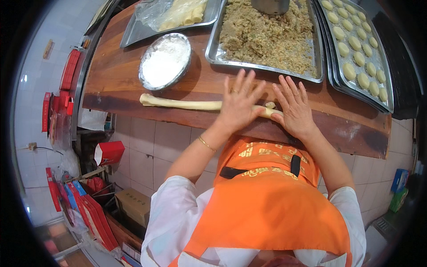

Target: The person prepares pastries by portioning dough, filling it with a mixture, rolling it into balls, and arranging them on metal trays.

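A long pale dough rope (180,103) lies along the front of the wooden table (111,80). My left hand (240,100) rests on its right part with fingers spread. My right hand (291,107) is beside it, also open and flat, its thumb at the rope’s right end. A small dough piece (270,105) sits between the hands behind the rope. Just behind them is a metal tray of crumbly tan filling (262,44), and a bowl of white powder (163,60) stands to the left.
Back left holds a tray of plastic-covered rolled dough (187,13). Stacked trays with several small pale dough ovals (355,44) fill the right side, a metal container (269,5) stands in the filling. Red boxes (109,153) and a cardboard carton (133,204) are below left.
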### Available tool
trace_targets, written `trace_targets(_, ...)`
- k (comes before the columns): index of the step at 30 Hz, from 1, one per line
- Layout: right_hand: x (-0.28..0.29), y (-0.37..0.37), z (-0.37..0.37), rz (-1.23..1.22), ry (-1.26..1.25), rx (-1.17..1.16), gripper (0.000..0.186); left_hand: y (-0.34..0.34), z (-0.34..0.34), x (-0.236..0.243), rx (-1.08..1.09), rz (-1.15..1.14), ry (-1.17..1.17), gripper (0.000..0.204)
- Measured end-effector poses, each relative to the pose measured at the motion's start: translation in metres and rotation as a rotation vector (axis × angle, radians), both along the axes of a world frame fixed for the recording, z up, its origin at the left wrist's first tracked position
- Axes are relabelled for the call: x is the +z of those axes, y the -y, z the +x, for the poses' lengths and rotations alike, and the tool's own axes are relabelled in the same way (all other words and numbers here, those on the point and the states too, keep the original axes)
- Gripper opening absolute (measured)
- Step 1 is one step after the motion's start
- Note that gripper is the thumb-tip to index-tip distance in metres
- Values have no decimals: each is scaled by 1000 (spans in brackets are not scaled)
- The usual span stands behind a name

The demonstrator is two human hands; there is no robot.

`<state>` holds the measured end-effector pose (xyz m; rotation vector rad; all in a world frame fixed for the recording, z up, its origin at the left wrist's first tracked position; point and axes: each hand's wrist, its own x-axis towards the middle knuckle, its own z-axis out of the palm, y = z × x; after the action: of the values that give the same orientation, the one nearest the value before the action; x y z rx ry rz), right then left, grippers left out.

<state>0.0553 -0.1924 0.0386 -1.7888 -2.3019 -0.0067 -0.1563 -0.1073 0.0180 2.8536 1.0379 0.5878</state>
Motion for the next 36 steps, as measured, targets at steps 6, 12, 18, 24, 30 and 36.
trace_targets(6, -5, 39, 8, -128, 15, 280, 76, 23, -70, 2, -60, -69, -152, 71)
trace_targets(12, -16, 63, 36, -149, -220, 65, 53, 8, -103, -13, -162, -77, -57, 59)
trace_targets(18, 2, 71, 52, -26, -305, -95, 35, 1, -73, 7, -176, -117, -68, 59)
trace_targets(24, 2, 77, 68, -102, -384, -150, 39, 31, 20, -2, -399, -152, 179, 66)
trace_targets(30, -2, 90, 77, -111, -712, -204, 44, 62, 102, -9, -441, -185, 182, 64)
trace_targets(36, 6, 96, 69, -62, -888, -249, 49, 66, 130, -14, -428, -331, 223, 30)
